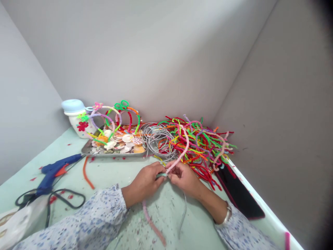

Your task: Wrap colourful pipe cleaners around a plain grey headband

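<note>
At the middle of the table my hands meet fingertip to fingertip. My left hand (147, 181) pinches a pale green fuzzy pipe cleaner (161, 175), most of it covered by the fingers. Against its end, my right hand (186, 177) grips a light pink pipe cleaner (185, 149), whose free end rises and curls over toward the back. Below the right hand a thin grey wire (183, 217) hangs down; its upper end is hidden. From under the left hand a mauve-to-pink pipe cleaner (152, 224) runs toward the front edge; whether it joins the held pieces, I cannot tell.
Behind my hands lie a grey wire coil (148, 139) and a tangled heap of coloured pipe cleaners (200, 139). A metal tray (117, 155) holds shells and decorated hoops (140, 121). Left are a white jar (75, 121), blue glue gun (49, 173) and orange pipe cleaner (87, 173); right, a black flat object (240, 194).
</note>
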The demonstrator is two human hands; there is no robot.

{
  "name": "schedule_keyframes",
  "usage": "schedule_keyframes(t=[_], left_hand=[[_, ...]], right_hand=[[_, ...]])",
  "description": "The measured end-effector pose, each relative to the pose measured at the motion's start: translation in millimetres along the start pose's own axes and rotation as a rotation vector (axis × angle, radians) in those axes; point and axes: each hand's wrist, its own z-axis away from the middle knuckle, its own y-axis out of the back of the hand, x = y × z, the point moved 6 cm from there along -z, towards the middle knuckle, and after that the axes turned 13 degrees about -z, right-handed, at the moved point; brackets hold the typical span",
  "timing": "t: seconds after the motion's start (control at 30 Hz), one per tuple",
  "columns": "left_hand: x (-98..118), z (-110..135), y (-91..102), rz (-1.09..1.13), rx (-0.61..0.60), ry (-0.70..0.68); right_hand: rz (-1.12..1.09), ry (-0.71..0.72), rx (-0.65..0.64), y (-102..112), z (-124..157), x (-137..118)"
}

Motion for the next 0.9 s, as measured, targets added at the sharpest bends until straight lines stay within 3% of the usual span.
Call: schedule_keyframes(t=[0.3,0.9], left_hand=[[0.8,-0.5,0.8,0.009,-0.005,0.027],[-1.0,2.3,-0.3,-0.039,0.085,0.024]], right_hand=[[-0.02,0.035,-0.003,0.3,2.8,-7.9],[-0.112,-0.116,0.049,5.5,-2.0,-0.4]])
